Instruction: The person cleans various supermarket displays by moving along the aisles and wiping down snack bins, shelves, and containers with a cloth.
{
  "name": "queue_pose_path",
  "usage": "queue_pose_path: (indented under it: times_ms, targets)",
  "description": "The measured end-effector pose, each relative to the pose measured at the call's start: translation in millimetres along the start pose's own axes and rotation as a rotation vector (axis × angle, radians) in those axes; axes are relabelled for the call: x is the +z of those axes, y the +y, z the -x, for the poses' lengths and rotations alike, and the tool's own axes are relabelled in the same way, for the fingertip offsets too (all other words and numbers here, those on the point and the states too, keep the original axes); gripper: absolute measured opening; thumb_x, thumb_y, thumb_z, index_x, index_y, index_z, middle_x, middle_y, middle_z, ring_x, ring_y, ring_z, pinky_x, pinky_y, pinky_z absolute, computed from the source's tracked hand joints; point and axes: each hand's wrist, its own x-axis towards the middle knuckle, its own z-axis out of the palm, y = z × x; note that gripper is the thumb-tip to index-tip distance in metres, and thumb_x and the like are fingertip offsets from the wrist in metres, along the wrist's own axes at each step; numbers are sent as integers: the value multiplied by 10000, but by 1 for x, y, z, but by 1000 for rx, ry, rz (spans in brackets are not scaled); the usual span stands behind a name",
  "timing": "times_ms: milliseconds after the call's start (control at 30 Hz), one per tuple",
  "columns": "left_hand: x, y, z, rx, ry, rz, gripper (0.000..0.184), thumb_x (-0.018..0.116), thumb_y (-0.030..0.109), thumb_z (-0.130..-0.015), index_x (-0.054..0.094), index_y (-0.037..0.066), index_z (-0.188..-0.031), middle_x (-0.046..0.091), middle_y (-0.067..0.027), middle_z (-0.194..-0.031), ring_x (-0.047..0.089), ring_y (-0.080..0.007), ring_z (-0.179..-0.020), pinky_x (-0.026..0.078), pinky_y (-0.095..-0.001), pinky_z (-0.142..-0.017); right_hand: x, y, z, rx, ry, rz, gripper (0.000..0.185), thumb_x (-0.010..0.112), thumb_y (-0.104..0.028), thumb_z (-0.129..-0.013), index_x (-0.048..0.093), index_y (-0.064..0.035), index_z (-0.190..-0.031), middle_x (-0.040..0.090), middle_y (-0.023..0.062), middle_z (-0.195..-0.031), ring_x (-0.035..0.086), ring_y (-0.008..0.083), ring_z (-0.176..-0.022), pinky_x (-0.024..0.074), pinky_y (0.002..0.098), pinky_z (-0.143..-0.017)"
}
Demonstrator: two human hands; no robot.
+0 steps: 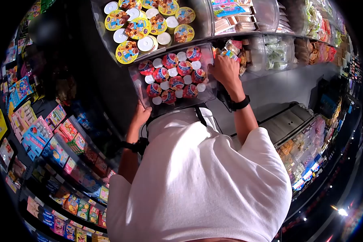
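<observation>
A clear plastic bin (176, 105) is in front of my body, holding several red round-lidded cups (176, 83) among white upturned ones (164, 85). My left hand (140, 115) is closed on the bin's near left corner, with the thumb along its edge. At the far right side of the same bin, my right hand (226, 71) has its fingers curled over the wall. Some small colorful packets (233, 47) lie just beyond the right hand's knuckles. The right fingertips are partly hidden.
Above the bin stands a larger clear bin (103, 40) of yellow-lidded cups (138, 27). More clear bins of wrapped snacks (276, 52) run to the right. Shelves of boxed sweets (66, 129) fill the left side. A grey surface (266, 90) lies right of my arm.
</observation>
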Motion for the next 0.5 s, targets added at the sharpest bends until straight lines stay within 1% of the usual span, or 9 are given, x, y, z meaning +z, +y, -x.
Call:
queue_pose_path:
  times_ms: [100,167,200,233,300,367,433,467,500]
  targets:
    - [8,-4,-6,-6,-5,48,776,603,21,-779,261,-22,-1474,498,-270,-1355,498,-367,-1273,384,-383,-1056,4,9,-14,-5,-73,22,211,694,-261,-747,712,-54,-779,693,179,-767,697,351,-708,547,446,-592]
    - [11,-5,-12,-39,-15,77,796,600,13,-777,245,-8,-1489,487,-256,-1372,482,-338,-1292,368,-381,-1070,7,10,-20,-4,-53,38,204,682,-258,-747,717,-60,-774,699,170,-777,700,341,-711,549,442,-592]
    - [13,-5,-13,-45,-8,107,815,594,6,-776,225,5,-1503,466,-247,-1395,469,-333,-1304,354,-383,-1081,10,12,-23,-21,-55,37,266,710,-319,-756,714,-57,-799,698,170,-777,695,346,-709,542,443,-593]
    - [10,-8,-14,-105,-42,115,856,582,-13,-769,185,43,-1525,421,-227,-1433,509,-299,-1185,414,-366,-977,16,10,-23,-36,-59,34,332,737,-379,-765,711,-54,-825,696,170,-776,691,350,-706,535,444,-595]
    - [5,5,-13,-228,-110,124,948,559,-49,-754,105,120,-1569,330,-187,-1508,589,-231,-946,532,-331,-768,21,10,-28,-60,-40,54,323,735,-376,-775,717,-57,-824,694,165,-768,694,340,-706,538,438,-598]
    - [12,27,-11,-202,-79,172,1083,516,-120,-776,-37,391,-1554,405,-284,-1416,529,-126,-761,488,-262,-582,28,13,-33,-57,-73,51,325,733,-376,-779,717,-54,-819,695,164,-764,694,336,-707,539,438,-603]
    - [12,19,-15,-256,-84,191,1078,518,-109,-775,-33,391,-1555,377,-300,-1438,557,-161,-829,495,-265,-588,28,14,-31,-32,-80,29,332,726,-381,-783,712,-51,-809,693,164,-748,691,345,-705,540,440,-607]
    - [14,17,-16,-206,-60,165,1024,544,-73,-749,59,282,-1578,266,-147,-1551,571,-173,-907,515,-278,-591,32,15,-27,-36,-49,7,346,721,-385,-784,702,-40,-795,687,170,-742,687,354,-708,540,445,-616]
    - [7,24,-12,-238,-103,118,1071,518,-97,-779,-44,381,-1556,396,-308,-1422,565,-202,-954,503,-276,-599,18,17,-17,-38,-121,1,346,713,-386,-790,695,-41,-791,685,177,-757,683,360,-731,540,453,-626]
